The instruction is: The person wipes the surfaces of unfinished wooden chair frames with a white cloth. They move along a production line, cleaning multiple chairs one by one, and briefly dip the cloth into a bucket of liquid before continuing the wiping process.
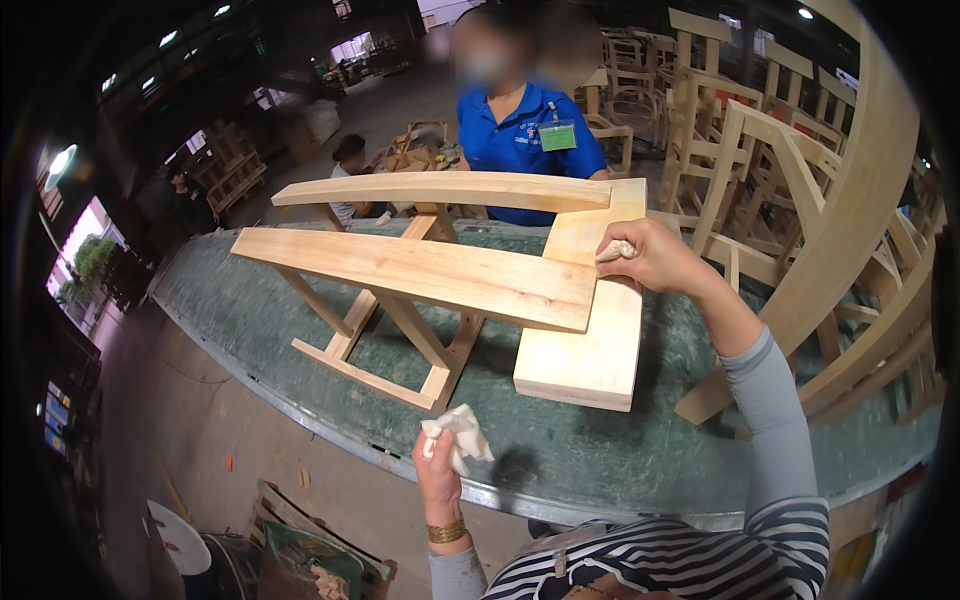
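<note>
Frame (415, 268): pale grained wood, long tapered rails (430, 187) on slim squared legs (415, 332), standing mid-bench
Slab (585, 362): chunky, smooth, rectangular, overlapped in view by the rails' right ends
Bench (230, 290): green top, pretty scuffed
Left hand (437, 480): grip wrapped round a crumpled white cloth (462, 436), near edge
Right hand (655, 260): grip pinching some bunched pale wad (622, 250), right by the near rail's right end

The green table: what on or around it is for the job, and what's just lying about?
Seem part of the job:
white cloth in the left hand
small pale thing in the right hand
wooden frame
pale board

Seem just lying about:
orange bit on the floor
chair frames at the right
</note>
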`<state>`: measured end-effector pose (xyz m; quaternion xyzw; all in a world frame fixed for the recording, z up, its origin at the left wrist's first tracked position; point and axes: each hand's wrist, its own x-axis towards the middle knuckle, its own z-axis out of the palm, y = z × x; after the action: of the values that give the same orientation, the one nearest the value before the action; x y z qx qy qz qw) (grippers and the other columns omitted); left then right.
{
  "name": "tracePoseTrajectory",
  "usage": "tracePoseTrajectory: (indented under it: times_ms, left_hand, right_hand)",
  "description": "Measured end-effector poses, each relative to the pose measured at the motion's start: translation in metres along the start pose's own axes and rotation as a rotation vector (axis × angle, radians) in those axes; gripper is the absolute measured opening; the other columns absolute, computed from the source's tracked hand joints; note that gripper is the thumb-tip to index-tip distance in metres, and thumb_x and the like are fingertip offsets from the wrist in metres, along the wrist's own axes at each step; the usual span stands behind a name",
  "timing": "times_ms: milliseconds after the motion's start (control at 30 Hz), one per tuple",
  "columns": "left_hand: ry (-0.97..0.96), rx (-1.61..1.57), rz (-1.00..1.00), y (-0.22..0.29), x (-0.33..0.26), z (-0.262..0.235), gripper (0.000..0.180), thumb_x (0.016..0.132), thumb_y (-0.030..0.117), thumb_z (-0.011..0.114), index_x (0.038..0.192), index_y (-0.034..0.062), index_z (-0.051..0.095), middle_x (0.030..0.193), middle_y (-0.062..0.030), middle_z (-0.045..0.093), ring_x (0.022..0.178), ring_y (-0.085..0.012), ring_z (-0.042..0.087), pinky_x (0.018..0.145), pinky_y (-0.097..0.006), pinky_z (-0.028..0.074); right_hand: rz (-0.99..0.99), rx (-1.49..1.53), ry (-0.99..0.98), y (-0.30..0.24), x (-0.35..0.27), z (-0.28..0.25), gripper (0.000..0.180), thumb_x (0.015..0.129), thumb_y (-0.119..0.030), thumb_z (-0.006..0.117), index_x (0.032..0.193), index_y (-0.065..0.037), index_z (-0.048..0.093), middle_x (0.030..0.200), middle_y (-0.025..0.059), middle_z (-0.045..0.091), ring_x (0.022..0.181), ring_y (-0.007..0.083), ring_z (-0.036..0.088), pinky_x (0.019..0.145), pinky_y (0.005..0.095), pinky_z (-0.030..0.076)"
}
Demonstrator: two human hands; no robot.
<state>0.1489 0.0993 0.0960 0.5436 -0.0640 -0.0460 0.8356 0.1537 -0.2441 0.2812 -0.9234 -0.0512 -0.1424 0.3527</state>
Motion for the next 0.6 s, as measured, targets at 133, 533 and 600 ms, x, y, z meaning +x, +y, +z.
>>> tracePoseTrajectory:
  times_ms: [133, 533, 600]
  left_hand:
    - [-0.007, -0.013, 0.008, -0.001, 0.007, -0.005, 0.028, 0.085, 0.015, 0.056, 0.109, 0.0004, 0.052, 0.102, -0.0073, 0.058, 0.092, -0.016, 0.056, 0.081, -0.028, 0.044]
    - [-0.014, -0.003, 0.0, 0.009, 0.017, -0.002, 0.031, 0.085, 0.015, 0.056, 0.11, -0.0021, 0.051, 0.104, -0.0096, 0.057, 0.093, -0.0175, 0.056, 0.082, -0.029, 0.044]
    - [0.001, -0.021, 0.005, 0.009, 0.018, 0.0, 0.033, 0.083, 0.013, 0.055, 0.112, -0.0044, 0.053, 0.104, -0.011, 0.058, 0.092, -0.0174, 0.056, 0.081, -0.028, 0.044]
  right_hand:
    - [-0.21, -0.008, 0.001, 0.001, -0.007, 0.006, 0.016, 0.07, -0.008, 0.072, 0.077, -0.001, 0.06, 0.065, 0.0076, 0.062, 0.059, 0.0147, 0.059, 0.055, 0.0269, 0.044]
    - [-0.251, -0.108, 0.018, -0.011, -0.016, 0.011, 0.013, 0.066, -0.004, 0.068, 0.075, -0.002, 0.059, 0.069, 0.0139, 0.06, 0.066, 0.0301, 0.06, 0.058, 0.034, 0.045]
    - [-0.289, -0.156, 0.054, -0.008, -0.014, 0.013, 0.013, 0.063, -0.001, 0.065, 0.073, -0.002, 0.057, 0.068, 0.0139, 0.058, 0.066, 0.0311, 0.059, 0.057, 0.0361, 0.045]
